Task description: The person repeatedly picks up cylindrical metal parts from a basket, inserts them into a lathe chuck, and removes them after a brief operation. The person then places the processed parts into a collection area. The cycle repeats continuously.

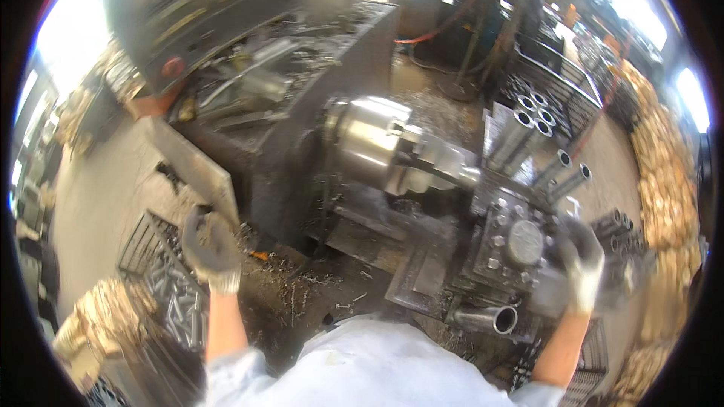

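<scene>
My left hand point(211, 247), in a pale glove with dark fingers, is raised at the left, beside the lower end of a flat metal plate point(197, 166). Its fingers look curved and apart, with nothing visible in them. To the right, my right hand point(582, 262), gloved the same way, is beside the lathe's square tool post point(520, 240). Motion smears its fingers, so any grip is hidden. Between the hands is the lathe's shiny chuck point(371, 136), its jaws facing the tool post. A metal tube point(486, 319) lies at the near side of the tool post.
Several metal tubes point(514, 139) stand upright behind the tool post, with a wire crate point(558, 79) farther back. A crate of metal pieces point(175, 298) sits at lower left near a tan sack point(105, 316). Metal chips point(302, 286) litter the floor. Tan sacks point(664, 181) line the right.
</scene>
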The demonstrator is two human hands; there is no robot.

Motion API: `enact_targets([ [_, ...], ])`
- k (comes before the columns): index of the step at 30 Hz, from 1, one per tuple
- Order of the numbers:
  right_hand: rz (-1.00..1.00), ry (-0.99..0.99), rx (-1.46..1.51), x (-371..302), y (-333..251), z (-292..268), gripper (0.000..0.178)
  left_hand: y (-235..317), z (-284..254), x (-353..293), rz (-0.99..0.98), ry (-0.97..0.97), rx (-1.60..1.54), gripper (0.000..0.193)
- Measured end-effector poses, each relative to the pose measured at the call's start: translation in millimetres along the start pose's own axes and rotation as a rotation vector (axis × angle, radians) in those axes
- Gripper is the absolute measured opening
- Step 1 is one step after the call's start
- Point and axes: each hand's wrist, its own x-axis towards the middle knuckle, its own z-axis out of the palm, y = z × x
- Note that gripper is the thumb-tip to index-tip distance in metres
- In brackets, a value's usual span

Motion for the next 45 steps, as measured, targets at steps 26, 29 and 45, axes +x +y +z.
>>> enact_targets([
  [26,0.176,-0.310,0.196,-169,91,-16,0.081,139,-73,-158,-0.373,-0.871,-0.246,0.028],
  [29,0.021,-0.419,0.022,-161,110,16,0.071,133,-164,-299,-1.281,-1.290,0.108,0.039],
  [45,-0.391,-1.390,0.200,-372,-52,243,0.060,267,-561,-564,-2.333,-0.384,0.404,0.051],
])
